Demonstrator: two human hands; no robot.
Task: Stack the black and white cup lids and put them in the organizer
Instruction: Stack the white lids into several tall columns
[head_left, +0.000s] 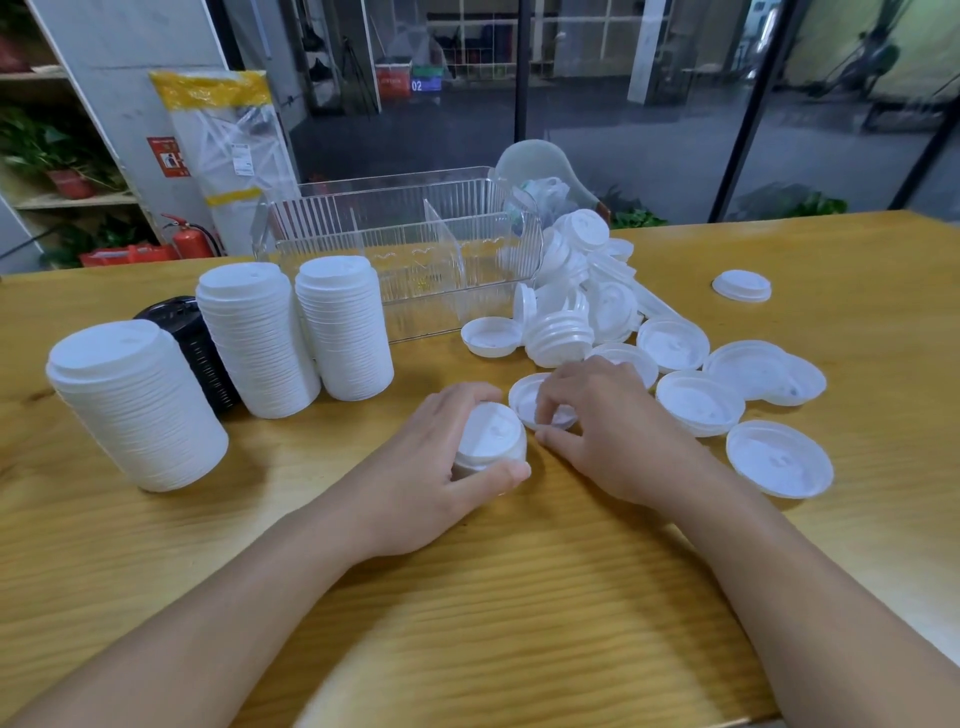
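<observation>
- Far left on the wooden table (519, 597): tall white lid stack (137, 405), standing alone, leaning slightly.
- Behind it, a black lid stack (195, 343), shorter and mostly hidden by the white ones.
- Then two more white stacks (257, 338) and (343, 327), side by side, just in front of the clear organizer (400, 249). Organizer's compartments look empty, so nothing is loaded yet.
- Left hand (431, 467): fingers curled round a short stack of white lids (491, 436), thumb pressed on the near edge, stack resting on or just above the table.
- Right hand (608, 431): fingertips pinching the rim of a single upturned white lid (540, 402) just beside the short stack; thumb low by the table.
- Right of the hands: loose white lids (698, 402) scattered, mostly upside down, plus a jumbled pile (571, 291) against the organizer's right end. One lone lid (741, 286) well apart, far right.
- Step, as I read it: still stacking whites, mid-pickup of the next lid.
- Next move needs the pinched lid flipped dome-up, centred over the short stack and pressed till it nests. Many lids left, so loading the organizer looks a long way off.
</observation>
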